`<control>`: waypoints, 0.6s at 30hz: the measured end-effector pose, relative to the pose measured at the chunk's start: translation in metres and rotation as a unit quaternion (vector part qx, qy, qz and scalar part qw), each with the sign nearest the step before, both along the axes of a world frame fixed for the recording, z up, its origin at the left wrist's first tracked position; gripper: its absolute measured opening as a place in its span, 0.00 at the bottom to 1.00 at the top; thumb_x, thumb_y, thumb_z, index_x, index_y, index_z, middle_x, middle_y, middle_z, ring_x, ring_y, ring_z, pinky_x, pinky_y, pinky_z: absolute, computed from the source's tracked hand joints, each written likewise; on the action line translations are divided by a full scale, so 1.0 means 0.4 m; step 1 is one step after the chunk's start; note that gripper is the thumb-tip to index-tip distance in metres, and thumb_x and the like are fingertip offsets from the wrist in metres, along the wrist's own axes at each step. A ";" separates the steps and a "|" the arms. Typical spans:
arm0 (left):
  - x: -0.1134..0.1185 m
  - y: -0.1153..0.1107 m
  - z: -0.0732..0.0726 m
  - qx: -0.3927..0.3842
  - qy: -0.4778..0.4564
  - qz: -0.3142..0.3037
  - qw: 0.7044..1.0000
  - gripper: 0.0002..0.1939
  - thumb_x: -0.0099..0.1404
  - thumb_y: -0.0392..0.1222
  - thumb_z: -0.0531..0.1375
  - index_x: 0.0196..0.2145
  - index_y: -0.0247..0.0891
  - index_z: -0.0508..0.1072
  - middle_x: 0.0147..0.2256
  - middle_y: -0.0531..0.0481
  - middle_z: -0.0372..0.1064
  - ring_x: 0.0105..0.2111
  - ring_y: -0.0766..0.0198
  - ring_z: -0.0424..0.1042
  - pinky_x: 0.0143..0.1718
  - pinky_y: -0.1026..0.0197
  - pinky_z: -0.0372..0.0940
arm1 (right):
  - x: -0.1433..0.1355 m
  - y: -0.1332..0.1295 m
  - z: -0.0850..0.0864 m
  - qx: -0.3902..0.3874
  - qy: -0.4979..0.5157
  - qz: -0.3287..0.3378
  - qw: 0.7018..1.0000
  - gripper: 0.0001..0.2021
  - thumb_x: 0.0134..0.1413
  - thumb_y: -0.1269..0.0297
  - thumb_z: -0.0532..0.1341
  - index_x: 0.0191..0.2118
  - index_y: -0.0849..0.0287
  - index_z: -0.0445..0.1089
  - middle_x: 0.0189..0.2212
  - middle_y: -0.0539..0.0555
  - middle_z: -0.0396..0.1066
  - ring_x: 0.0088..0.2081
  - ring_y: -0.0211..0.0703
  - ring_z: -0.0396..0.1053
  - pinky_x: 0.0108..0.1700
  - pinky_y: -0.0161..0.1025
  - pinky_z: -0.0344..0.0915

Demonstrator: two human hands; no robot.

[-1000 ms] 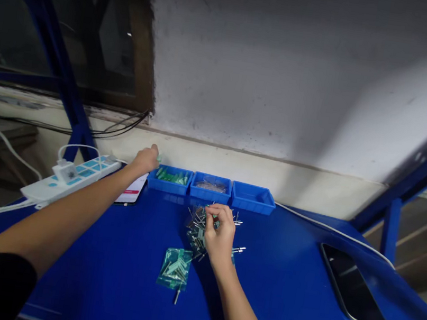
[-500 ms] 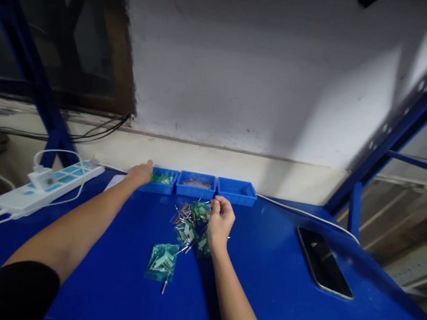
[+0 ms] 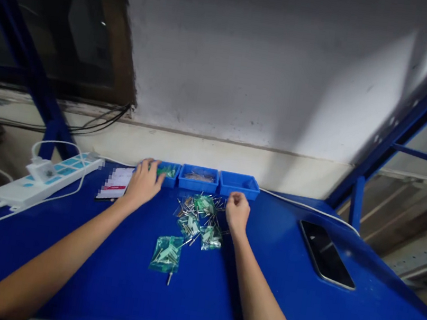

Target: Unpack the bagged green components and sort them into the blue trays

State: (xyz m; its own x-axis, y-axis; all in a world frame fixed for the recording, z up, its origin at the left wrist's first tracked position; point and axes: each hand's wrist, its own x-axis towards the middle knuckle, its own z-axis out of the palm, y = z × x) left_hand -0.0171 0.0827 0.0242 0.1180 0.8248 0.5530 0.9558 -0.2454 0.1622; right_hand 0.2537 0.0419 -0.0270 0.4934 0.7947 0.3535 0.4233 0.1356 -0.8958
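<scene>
My left hand (image 3: pixel 145 182) is at the left blue bin (image 3: pixel 172 181), its fingers spread over the bin's near left part; green packets lie inside. My right hand (image 3: pixel 237 210) is closed just in front of the right blue bin (image 3: pixel 238 191), and whatever its fingertips hold is too small to make out. The middle blue bin (image 3: pixel 197 185) has small clear packets in it. Between my hands lies a pile of metal pins and green bags (image 3: pixel 201 214). Nearer to me is a single green bag of pale parts (image 3: pixel 166 253), with one loose metal pin (image 3: pixel 169 277) beside it.
A white power strip (image 3: pixel 50 178) with cables lies at the left. Beside it is a phone with a lit screen (image 3: pixel 116 183). A dark phone (image 3: pixel 326 254) lies on the right of the blue table (image 3: pixel 99 282). Blue metal posts and a wall stand behind.
My left hand has moved back and right over the left bin, uncovering the lit phone. My right hand has moved right, off the pile, and its fingers have curled in.
</scene>
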 end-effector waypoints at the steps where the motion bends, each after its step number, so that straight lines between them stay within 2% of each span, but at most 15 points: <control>1: 0.008 -0.048 -0.007 -0.022 -0.010 -0.049 0.999 0.26 0.66 0.50 0.47 0.57 0.33 0.56 0.56 0.33 0.54 0.57 0.45 0.55 0.54 0.45 0.55 | 0.001 0.002 0.005 -0.004 -0.031 0.027 0.999 0.07 0.49 0.64 0.54 0.31 0.58 0.68 0.27 0.53 0.70 0.32 0.45 0.68 0.38 0.40 0.62; 3: 0.020 -0.156 -0.018 -0.111 0.002 -0.154 0.982 0.28 0.66 0.55 0.46 0.60 0.42 0.53 0.61 0.38 0.48 0.60 0.44 0.51 0.55 0.40 0.53 | -0.002 0.009 0.021 -0.003 -0.087 0.087 0.992 0.04 0.47 0.64 0.59 0.28 0.56 0.70 0.28 0.52 0.71 0.36 0.44 0.68 0.43 0.40 0.61; 5: 0.026 -0.254 -0.027 -0.179 0.054 -0.253 0.949 0.32 0.63 0.60 0.49 0.62 0.52 0.48 0.65 0.46 0.35 0.63 0.41 0.40 0.56 0.34 0.46 | -0.010 0.020 0.042 -0.002 -0.179 0.161 0.971 0.06 0.48 0.62 0.60 0.30 0.56 0.72 0.33 0.53 0.72 0.41 0.45 0.67 0.47 0.40 0.59; 7: 0.031 -0.317 -0.035 -0.211 0.081 -0.301 0.926 0.39 0.57 0.64 0.53 0.63 0.55 0.45 0.66 0.48 0.27 0.63 0.37 0.32 0.57 0.30 0.39 | -0.021 0.033 0.060 -0.012 -0.296 0.239 0.925 0.12 0.52 0.57 0.59 0.38 0.57 0.72 0.40 0.55 0.71 0.45 0.46 0.65 0.50 0.42 0.57; 8: 0.034 -0.329 -0.040 -0.225 0.085 -0.311 0.920 0.42 0.55 0.66 0.54 0.63 0.56 0.44 0.66 0.48 0.25 0.63 0.35 0.30 0.56 0.28 0.36 | -0.027 0.038 0.065 -0.019 -0.345 0.270 0.899 0.15 0.54 0.54 0.57 0.43 0.57 0.71 0.44 0.56 0.69 0.47 0.46 0.64 0.50 0.43 0.57; 9: 0.039 -0.330 -0.044 -0.243 0.089 -0.319 0.912 0.43 0.54 0.66 0.55 0.63 0.56 0.43 0.66 0.47 0.25 0.63 0.34 0.29 0.55 0.26 0.35 | -0.033 0.043 0.068 -0.027 -0.377 0.289 0.879 0.19 0.55 0.52 0.55 0.47 0.56 0.69 0.47 0.57 0.68 0.48 0.48 0.64 0.51 0.45 0.57; 11: 0.054 -0.303 -0.052 -0.269 0.089 -0.327 0.902 0.43 0.55 0.67 0.54 0.63 0.56 0.43 0.66 0.45 0.27 0.63 0.35 0.29 0.54 0.25 0.34 | -0.046 0.050 0.066 -0.042 -0.393 0.302 0.868 0.23 0.55 0.48 0.54 0.52 0.55 0.66 0.50 0.58 0.66 0.52 0.51 0.62 0.52 0.49 0.56; 14: 0.085 -0.234 -0.058 -0.268 0.076 -0.343 0.897 0.36 0.58 0.64 0.52 0.62 0.55 0.50 0.65 0.44 0.36 0.63 0.39 0.35 0.55 0.26 0.33 | -0.057 0.048 0.048 -0.061 -0.389 0.300 0.869 0.25 0.55 0.47 0.53 0.54 0.54 0.65 0.52 0.58 0.65 0.52 0.54 0.61 0.53 0.53 0.54; 18: 0.116 -0.178 -0.063 -0.230 0.042 -0.347 0.908 0.22 0.63 0.56 0.53 0.54 0.56 0.64 0.60 0.48 0.53 0.60 0.47 0.51 0.58 0.31 0.35 | -0.049 0.018 0.029 -0.063 -0.378 0.279 0.881 0.20 0.58 0.53 0.53 0.53 0.54 0.66 0.51 0.57 0.66 0.51 0.51 0.62 0.52 0.50 0.55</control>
State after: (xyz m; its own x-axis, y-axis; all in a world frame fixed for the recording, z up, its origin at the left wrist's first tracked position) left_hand 0.0294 0.0117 -0.0012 0.7238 0.6767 0.1350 0.6096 -0.7187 0.3343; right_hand 0.2341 0.0492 -0.0156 -0.3239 0.8952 0.3060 0.8041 0.4309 -0.4095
